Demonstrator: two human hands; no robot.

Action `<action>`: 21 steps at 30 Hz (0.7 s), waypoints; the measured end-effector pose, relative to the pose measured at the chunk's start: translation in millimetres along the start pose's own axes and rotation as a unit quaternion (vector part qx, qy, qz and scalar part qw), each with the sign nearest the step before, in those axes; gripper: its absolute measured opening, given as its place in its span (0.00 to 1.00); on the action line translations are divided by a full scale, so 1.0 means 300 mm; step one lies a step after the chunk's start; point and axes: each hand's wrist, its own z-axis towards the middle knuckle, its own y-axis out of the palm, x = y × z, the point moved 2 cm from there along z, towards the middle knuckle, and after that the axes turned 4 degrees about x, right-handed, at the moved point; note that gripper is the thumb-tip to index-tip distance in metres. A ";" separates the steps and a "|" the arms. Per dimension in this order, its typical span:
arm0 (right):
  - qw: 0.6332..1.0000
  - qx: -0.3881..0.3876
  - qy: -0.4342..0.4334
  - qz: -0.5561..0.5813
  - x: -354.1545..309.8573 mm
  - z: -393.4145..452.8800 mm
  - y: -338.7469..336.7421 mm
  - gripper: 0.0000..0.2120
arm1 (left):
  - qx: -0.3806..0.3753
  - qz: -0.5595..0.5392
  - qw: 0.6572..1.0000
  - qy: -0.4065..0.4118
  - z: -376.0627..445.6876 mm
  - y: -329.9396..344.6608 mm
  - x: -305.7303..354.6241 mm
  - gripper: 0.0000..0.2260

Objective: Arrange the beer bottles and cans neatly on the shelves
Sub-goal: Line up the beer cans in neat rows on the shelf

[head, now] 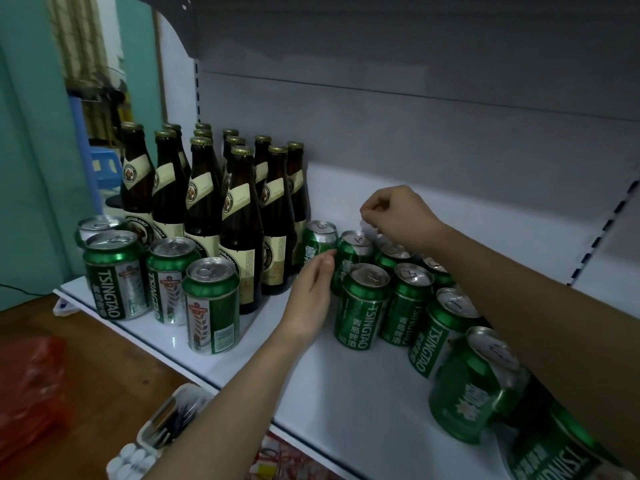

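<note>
Green aluminium beer cans (pixel 365 306) carry white lettering and silver tops. Dark brown glass bottles (pixel 240 233) wear cream labels and gold caps; the metal shelf (pixel 363 386) is white.

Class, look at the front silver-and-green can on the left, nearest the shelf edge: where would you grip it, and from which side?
Grip the front silver-and-green can around its mid-body, coming from the shelf's open front. It stands upright; neighbouring cans and bottles crowd its left and rear, leaving front and right free.

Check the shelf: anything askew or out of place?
One green can at the front right leans, not standing upright like the cans behind it. The brown bottles stand straight in rows. No spill or damage visible.
</note>
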 end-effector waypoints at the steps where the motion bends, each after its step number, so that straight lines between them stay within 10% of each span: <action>1: 1.000 0.004 0.002 0.024 -0.014 -0.008 -0.010 0.08 | 0.013 0.004 0.999 0.029 -0.006 -0.003 0.019 0.16; 21: 0.977 -0.077 -0.094 0.177 -0.454 -0.176 0.144 0.10 | 0.125 0.085 0.948 0.279 -0.131 -0.443 0.428 0.10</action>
